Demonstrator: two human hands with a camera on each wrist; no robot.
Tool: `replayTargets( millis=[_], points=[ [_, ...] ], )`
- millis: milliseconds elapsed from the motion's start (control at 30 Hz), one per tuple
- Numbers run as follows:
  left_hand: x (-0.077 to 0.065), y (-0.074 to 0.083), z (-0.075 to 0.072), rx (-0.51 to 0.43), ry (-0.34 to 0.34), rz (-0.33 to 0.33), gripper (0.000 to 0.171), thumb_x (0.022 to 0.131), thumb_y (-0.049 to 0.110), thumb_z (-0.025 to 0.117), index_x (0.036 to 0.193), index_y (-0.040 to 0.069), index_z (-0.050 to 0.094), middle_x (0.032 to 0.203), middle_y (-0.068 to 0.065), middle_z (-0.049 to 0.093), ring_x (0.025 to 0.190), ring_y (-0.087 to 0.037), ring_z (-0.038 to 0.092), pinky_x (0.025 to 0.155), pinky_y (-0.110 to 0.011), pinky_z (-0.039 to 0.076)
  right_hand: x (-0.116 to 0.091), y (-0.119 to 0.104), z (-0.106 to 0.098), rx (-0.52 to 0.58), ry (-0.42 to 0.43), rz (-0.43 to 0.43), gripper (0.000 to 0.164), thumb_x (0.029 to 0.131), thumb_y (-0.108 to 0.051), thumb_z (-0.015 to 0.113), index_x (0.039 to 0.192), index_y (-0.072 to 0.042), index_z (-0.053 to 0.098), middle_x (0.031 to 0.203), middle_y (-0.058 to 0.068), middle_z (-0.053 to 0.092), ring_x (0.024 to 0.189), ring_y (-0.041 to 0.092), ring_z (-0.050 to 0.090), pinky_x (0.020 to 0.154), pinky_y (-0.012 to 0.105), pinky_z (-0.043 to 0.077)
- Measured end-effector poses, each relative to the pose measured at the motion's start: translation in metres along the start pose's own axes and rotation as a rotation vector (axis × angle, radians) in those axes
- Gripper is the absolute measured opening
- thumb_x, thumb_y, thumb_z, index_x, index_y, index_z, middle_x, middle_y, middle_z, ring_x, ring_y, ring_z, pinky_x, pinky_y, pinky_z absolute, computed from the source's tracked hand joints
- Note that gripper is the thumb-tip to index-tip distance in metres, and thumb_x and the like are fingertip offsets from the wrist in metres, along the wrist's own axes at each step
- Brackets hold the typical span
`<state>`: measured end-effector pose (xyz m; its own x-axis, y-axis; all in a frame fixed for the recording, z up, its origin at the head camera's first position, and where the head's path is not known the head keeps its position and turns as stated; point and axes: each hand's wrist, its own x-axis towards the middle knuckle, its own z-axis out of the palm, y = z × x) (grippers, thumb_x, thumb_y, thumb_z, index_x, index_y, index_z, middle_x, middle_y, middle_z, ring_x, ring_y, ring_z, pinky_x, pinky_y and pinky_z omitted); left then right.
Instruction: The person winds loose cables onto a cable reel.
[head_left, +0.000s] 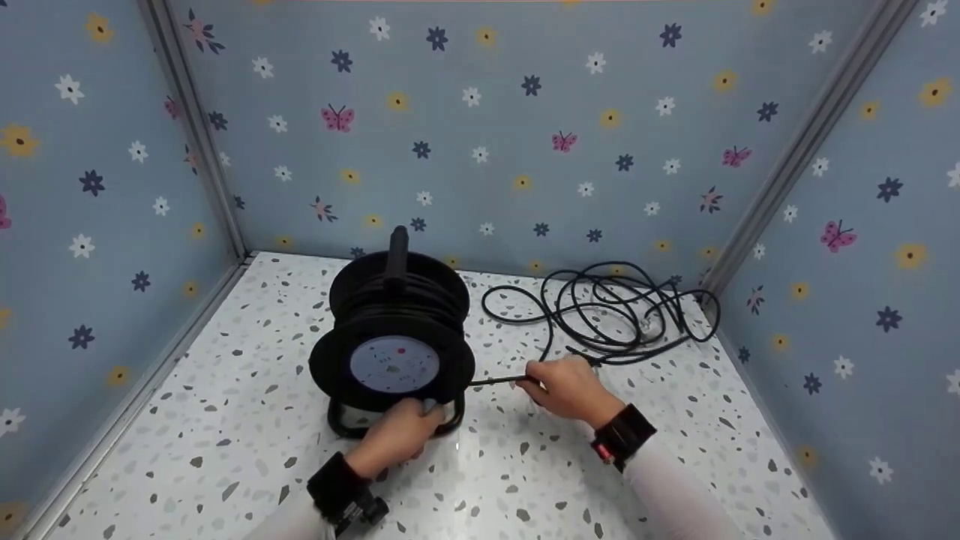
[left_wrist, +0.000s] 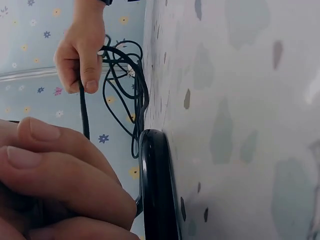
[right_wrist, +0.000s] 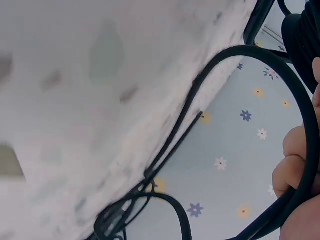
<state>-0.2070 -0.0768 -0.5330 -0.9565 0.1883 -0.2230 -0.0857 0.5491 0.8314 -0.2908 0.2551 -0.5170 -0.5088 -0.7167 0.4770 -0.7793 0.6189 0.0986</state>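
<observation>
A black cable reel with a pale round socket panel stands on its tubular frame. At the lower front of its disc, my left hand curls its fingers round the small winding knob, mostly hidden by them. My right hand pinches the black cable to the right of the reel, between thumb and fingers. From that pinch the cable runs nearly straight to the reel. In the right wrist view the cable bends in a wide loop past the fingers.
Loose cable loops lie at the back right, with a clear plug among them. Flowered panels close off the back and both sides. The speckled white surface carries everything. The reel's carrying handle points up.
</observation>
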Motion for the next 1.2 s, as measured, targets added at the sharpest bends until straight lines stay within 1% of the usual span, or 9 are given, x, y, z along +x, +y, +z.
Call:
replayTargets(
  millis=[167, 333, 500, 633, 700, 933, 1033, 1167, 1200],
  points=[
    [0.000, 0.000, 0.000, 0.003, -0.002, 0.002, 0.047, 0.112, 0.045, 0.055, 0.072, 0.021, 0.053, 0.051, 0.007, 0.046, 0.042, -0.012, 0.036, 0.039, -0.028, 0.027, 0.007, 0.010, -0.006, -0.129, 0.084, -0.091, 0.042, 0.099, -0.028, 0.085, 0.078, -0.019, 0.050, 0.060, -0.014, 0.030, 0.050, 0.004, 0.025, 0.049, 0.025, 0.017],
    [0.001, -0.001, 0.000, 0.011, 0.002, 0.020, 0.048, 0.112, 0.044, 0.054, 0.069, 0.023, 0.052, 0.052, 0.007, 0.045, 0.041, -0.011, 0.035, 0.038, -0.027, 0.027, 0.008, 0.022, -0.012, -0.150, 0.081, -0.064, 0.040, 0.101, -0.028, 0.084, 0.081, -0.018, 0.051, 0.060, -0.012, 0.034, 0.048, 0.007, 0.029, 0.046, 0.026, 0.020],
    [-0.001, -0.008, -0.003, 0.052, 0.054, 0.043, 0.051, 0.114, 0.041, 0.052, 0.066, 0.024, 0.048, 0.052, 0.007, 0.046, 0.042, -0.012, 0.039, 0.040, -0.029, 0.032, -0.016, 0.057, -0.028, -0.159, 0.030, 0.082, 0.030, 0.104, -0.022, 0.081, 0.087, -0.014, 0.058, 0.061, -0.004, 0.052, 0.048, 0.017, 0.049, 0.044, 0.034, 0.039],
    [-0.004, -0.015, -0.003, 0.144, 0.127, 0.065, 0.053, 0.114, 0.038, 0.050, 0.062, 0.024, 0.046, 0.052, 0.006, 0.046, 0.041, -0.014, 0.042, 0.043, -0.030, 0.034, -0.055, 0.088, -0.050, -0.223, -0.030, 0.324, 0.033, 0.102, -0.017, 0.083, 0.085, -0.013, 0.055, 0.057, 0.000, 0.045, 0.045, 0.022, 0.045, 0.043, 0.040, 0.039],
    [-0.005, -0.018, -0.003, 0.170, 0.140, 0.066, 0.052, 0.113, 0.037, 0.051, 0.063, 0.023, 0.048, 0.053, 0.006, 0.047, 0.042, -0.014, 0.043, 0.043, -0.031, 0.034, -0.073, 0.098, -0.058, -0.239, -0.041, 0.401, 0.035, 0.102, -0.018, 0.083, 0.084, -0.013, 0.054, 0.056, 0.000, 0.040, 0.044, 0.023, 0.043, 0.043, 0.043, 0.037],
    [-0.007, -0.022, -0.002, 0.204, 0.158, 0.054, 0.050, 0.113, 0.036, 0.051, 0.065, 0.022, 0.053, 0.053, 0.006, 0.048, 0.042, -0.014, 0.044, 0.042, -0.030, 0.034, -0.098, 0.124, -0.067, -0.334, 0.115, 0.416, 0.049, 0.102, -0.026, 0.084, 0.071, -0.011, 0.049, 0.053, 0.001, 0.035, 0.047, 0.032, 0.045, 0.052, 0.051, 0.043],
    [-0.008, -0.021, -0.002, 0.213, 0.164, 0.054, 0.049, 0.113, 0.036, 0.052, 0.066, 0.022, 0.053, 0.055, 0.006, 0.049, 0.042, -0.014, 0.045, 0.042, -0.030, 0.034, -0.109, 0.134, -0.073, -0.425, 0.115, 0.596, 0.061, 0.107, -0.037, 0.075, 0.063, -0.010, 0.043, 0.050, 0.006, 0.032, 0.055, 0.039, 0.046, 0.067, 0.057, 0.045],
    [-0.009, -0.020, -0.004, 0.217, 0.172, 0.061, 0.049, 0.114, 0.037, 0.051, 0.067, 0.021, 0.054, 0.056, 0.005, 0.051, 0.044, -0.015, 0.047, 0.044, -0.031, 0.036, -0.121, 0.141, -0.083, -0.471, -0.062, 0.950, 0.082, 0.114, -0.062, 0.051, 0.054, -0.007, 0.044, 0.050, 0.014, 0.039, 0.069, 0.045, 0.054, 0.094, 0.066, 0.045],
    [-0.009, -0.020, -0.004, 0.221, 0.174, 0.063, 0.050, 0.114, 0.037, 0.051, 0.067, 0.021, 0.054, 0.056, 0.005, 0.051, 0.044, -0.014, 0.047, 0.044, -0.031, 0.036, -0.123, 0.142, -0.085, -0.447, -0.106, 1.021, 0.085, 0.114, -0.065, 0.048, 0.052, -0.007, 0.046, 0.050, 0.015, 0.042, 0.069, 0.046, 0.057, 0.093, 0.067, 0.046]
  ],
)
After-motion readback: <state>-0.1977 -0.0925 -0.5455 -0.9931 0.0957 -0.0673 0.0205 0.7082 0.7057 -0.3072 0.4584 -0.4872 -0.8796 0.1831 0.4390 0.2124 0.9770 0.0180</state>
